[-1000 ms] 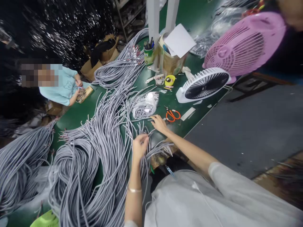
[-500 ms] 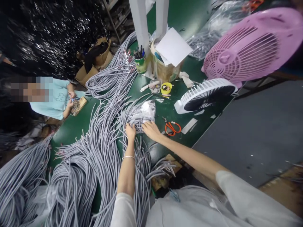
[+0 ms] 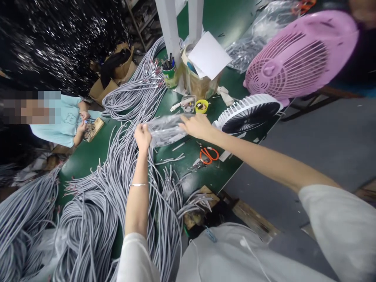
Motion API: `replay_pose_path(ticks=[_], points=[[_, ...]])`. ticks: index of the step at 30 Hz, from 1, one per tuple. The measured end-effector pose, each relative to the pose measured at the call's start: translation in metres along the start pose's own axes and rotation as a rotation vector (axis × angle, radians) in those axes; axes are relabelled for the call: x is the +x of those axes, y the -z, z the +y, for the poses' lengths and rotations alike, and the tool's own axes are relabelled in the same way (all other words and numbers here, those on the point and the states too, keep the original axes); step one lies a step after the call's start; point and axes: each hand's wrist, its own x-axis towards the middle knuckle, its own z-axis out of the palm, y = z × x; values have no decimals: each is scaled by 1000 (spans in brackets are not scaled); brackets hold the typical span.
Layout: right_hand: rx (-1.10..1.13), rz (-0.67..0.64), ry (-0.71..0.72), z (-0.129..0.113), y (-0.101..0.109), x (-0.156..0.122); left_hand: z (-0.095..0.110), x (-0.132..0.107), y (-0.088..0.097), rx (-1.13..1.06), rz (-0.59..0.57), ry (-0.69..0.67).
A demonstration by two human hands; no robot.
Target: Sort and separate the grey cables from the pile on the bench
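A clear plastic bag (image 3: 166,131) with grey pieces inside is stretched between my two hands, lifted over the green table (image 3: 194,176). My left hand (image 3: 143,137) is closed on its left end. At the other end, my right hand (image 3: 196,125) grips the bag near its upper right corner. The bag is blurred, so its contents are hard to make out. Just below it lie a few short grey cable pieces (image 3: 173,158). Orange-handled scissors (image 3: 209,155) rest on the table to the right of these.
Long bundles of grey cable (image 3: 126,168) cover the table's left side. A white fan (image 3: 249,115) and a pink fan (image 3: 299,58) stand at the right. Behind are a yellow tub (image 3: 201,106), a pen can (image 3: 170,76) and a bucket (image 3: 202,86). A co-worker (image 3: 57,121) sits at left.
Both hands have raised the plastic bag off the table and moved apart, pulling it out lengthwise. The left hand went up and left, the right hand up and right.
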Motion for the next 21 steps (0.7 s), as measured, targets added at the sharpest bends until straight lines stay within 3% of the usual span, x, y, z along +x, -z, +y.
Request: replay_pose_path(ticks=[3, 6, 8, 10, 12, 15, 18, 21], points=[[-32, 127, -90, 10, 15, 2, 23, 14, 13, -59, 72, -170], [-1, 256, -68, 23, 20, 3, 33, 24, 16, -164, 132, -340], [47, 352, -14, 26, 13, -1, 29, 22, 11, -226, 82, -312], [83, 411, 63, 22, -3, -13, 13, 10, 2, -235, -71, -174], [129, 329, 185, 10, -29, -30, -12, -9, -10, -166, -246, -3], [207, 64, 332, -12, -78, -56, -54, -44, -29, 4, -328, 118], [235, -43, 274, -26, -119, -66, -84, -73, -45, 175, -431, 137], [260, -101, 185, -31, -140, -57, -95, -90, -54, 296, -565, 93]])
